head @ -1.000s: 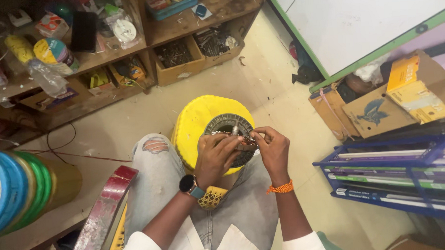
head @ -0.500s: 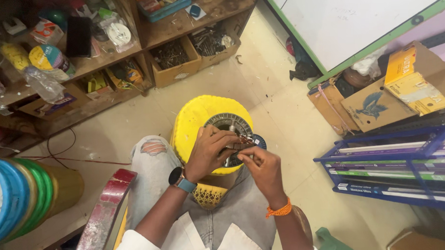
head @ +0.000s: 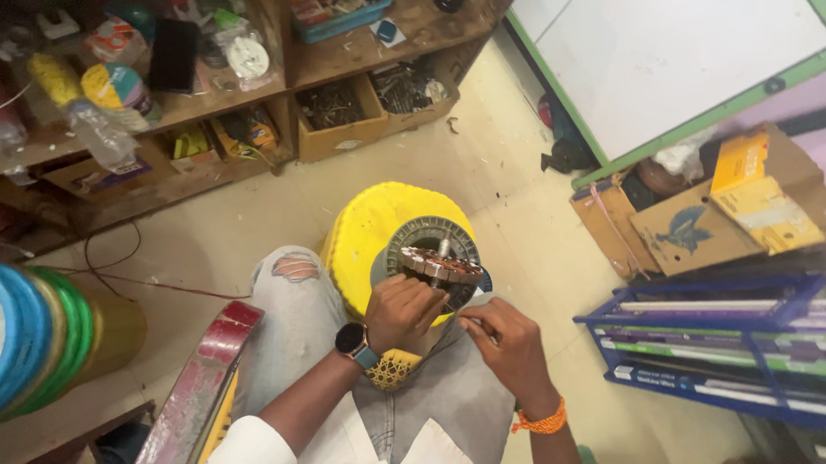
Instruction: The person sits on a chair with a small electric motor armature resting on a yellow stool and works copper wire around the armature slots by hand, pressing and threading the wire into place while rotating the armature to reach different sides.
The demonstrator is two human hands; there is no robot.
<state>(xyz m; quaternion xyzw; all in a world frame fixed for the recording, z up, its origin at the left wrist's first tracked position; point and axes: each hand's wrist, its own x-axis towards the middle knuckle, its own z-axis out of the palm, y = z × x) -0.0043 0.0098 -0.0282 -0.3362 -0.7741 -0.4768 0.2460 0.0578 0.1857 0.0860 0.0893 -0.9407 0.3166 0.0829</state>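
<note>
Stool and stator at centre, storage all round

The stator sits on the stool, with the left hand at its 7 o'clock and the right hand at 5. Shelves lie at 11 o'clock, cardboard boxes at 3, a crate at 4.

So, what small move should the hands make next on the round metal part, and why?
Probably bring the right hand back up to the round slotted metal part. The left hand grips its near edge on the yellow stool, while the right hand sits just below and beside it, fingertips pinched; whether they hold anything is too small to tell.
</note>
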